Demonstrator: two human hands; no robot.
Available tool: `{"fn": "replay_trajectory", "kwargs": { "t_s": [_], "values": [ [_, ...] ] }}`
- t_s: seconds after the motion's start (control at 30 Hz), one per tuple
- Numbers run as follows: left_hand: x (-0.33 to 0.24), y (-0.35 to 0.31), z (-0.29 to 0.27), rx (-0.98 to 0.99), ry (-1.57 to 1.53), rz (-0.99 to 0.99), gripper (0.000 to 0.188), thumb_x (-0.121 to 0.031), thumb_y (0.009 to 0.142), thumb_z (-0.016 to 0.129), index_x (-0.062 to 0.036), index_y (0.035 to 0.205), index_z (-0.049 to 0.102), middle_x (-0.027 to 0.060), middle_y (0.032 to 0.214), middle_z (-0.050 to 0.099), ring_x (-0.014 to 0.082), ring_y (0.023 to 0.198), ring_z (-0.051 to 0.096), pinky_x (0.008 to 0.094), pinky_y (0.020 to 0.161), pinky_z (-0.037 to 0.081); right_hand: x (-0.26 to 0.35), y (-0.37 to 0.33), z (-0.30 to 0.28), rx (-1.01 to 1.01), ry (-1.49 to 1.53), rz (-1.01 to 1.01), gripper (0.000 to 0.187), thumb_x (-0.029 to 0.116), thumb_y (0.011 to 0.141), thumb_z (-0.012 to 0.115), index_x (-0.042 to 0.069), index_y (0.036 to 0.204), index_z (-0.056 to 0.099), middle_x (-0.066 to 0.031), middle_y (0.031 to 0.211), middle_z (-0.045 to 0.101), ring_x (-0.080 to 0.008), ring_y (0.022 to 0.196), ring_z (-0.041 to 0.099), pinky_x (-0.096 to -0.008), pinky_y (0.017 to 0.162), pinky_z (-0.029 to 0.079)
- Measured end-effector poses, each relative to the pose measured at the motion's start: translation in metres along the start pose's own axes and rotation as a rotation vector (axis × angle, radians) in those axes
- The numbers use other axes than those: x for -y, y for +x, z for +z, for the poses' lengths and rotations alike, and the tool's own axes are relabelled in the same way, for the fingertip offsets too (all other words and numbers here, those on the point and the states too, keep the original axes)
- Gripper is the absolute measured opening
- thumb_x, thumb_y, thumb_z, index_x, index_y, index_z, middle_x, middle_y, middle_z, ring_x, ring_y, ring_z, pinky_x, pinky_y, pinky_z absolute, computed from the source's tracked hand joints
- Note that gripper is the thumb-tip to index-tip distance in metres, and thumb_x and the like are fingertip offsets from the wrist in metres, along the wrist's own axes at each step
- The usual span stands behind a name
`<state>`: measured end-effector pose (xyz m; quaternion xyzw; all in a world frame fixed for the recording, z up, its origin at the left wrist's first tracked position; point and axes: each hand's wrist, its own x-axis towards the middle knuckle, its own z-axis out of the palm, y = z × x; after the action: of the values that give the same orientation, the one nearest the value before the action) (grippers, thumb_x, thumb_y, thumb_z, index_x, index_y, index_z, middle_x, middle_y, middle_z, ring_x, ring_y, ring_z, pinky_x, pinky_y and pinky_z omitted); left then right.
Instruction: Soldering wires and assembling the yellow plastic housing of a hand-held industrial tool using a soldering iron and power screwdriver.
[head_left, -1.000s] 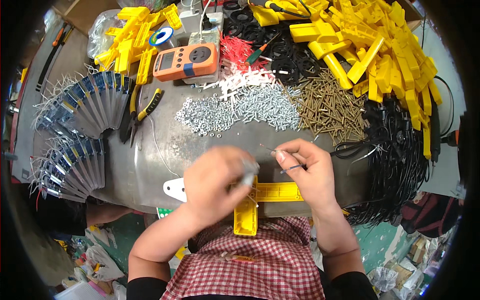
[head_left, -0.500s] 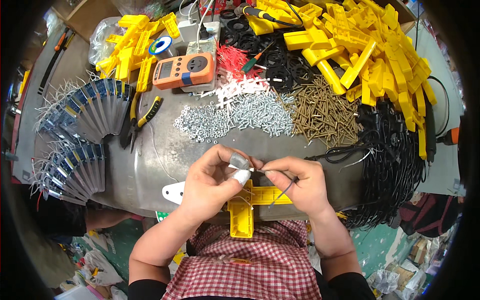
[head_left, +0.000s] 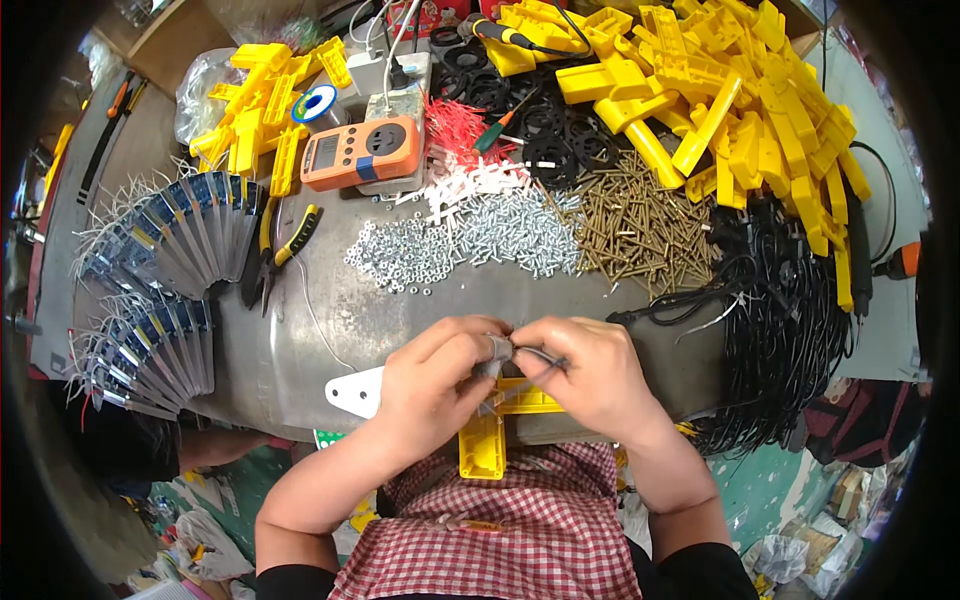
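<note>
Both hands meet over the front edge of the bench. My left hand (head_left: 425,385), with grey coverings on some fingertips, is closed in a pinch; the wire end between its fingers is mostly hidden. My right hand (head_left: 595,375) pinches a thin dark grey wire (head_left: 543,356) close to the left fingertips. Just below the hands lies a yellow plastic housing (head_left: 482,450), open side up, one part pointing at me and another reaching right under my right hand. A white plate with holes (head_left: 352,392) lies beside my left wrist.
Across the bench are nuts (head_left: 400,255), silver screws (head_left: 520,235), brass-coloured screws (head_left: 645,225) and yellow housings (head_left: 720,110). Black cables (head_left: 780,330) hang at the right. Pliers (head_left: 283,250), an orange meter (head_left: 362,153) and fanned circuit boards (head_left: 170,235) lie left.
My hands have drawn together, the right moving slightly left and turning inward. The fingers now cover the joint and the white bit seen there before. The whole view has shifted slightly.
</note>
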<state>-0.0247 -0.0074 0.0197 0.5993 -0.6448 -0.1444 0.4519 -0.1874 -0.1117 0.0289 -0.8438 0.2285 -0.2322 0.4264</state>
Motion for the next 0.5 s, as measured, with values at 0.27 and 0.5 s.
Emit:
{"fn": "replay_trajectory", "kwargs": {
  "t_s": [0.27, 0.5],
  "values": [
    [0.014, 0.028, 0.002, 0.133, 0.109, 0.076, 0.023, 0.003, 0.066, 0.072, -0.0068, 0.085, 0.064, 0.0055, 0.089, 0.066, 0.0244, 0.093, 0.063, 0.0374, 0.083, 0.049, -0.020, 0.008, -0.022, 0.171, 0.201, 0.302, 0.049, 0.007, 0.085, 0.062, 0.008, 0.132, 0.045, -0.0100, 0.083, 0.068, -0.0181, 0.079, 0.068, -0.0306, 0.071, 0.051],
    [0.058, 0.065, 0.012, -0.007, 0.252, -0.190, 0.026, -0.009, 0.074, 0.074, -0.0036, 0.097, 0.063, 0.0115, 0.090, 0.066, 0.0295, 0.088, 0.064, 0.0369, 0.076, 0.051, -0.066, 0.009, -0.016, 0.030, 0.773, 0.450, 0.035, 0.003, 0.093, 0.053, 0.000, 0.127, 0.052, -0.0032, 0.075, 0.060, -0.0052, 0.063, 0.050, -0.0192, 0.059, 0.042]
  ]
}}
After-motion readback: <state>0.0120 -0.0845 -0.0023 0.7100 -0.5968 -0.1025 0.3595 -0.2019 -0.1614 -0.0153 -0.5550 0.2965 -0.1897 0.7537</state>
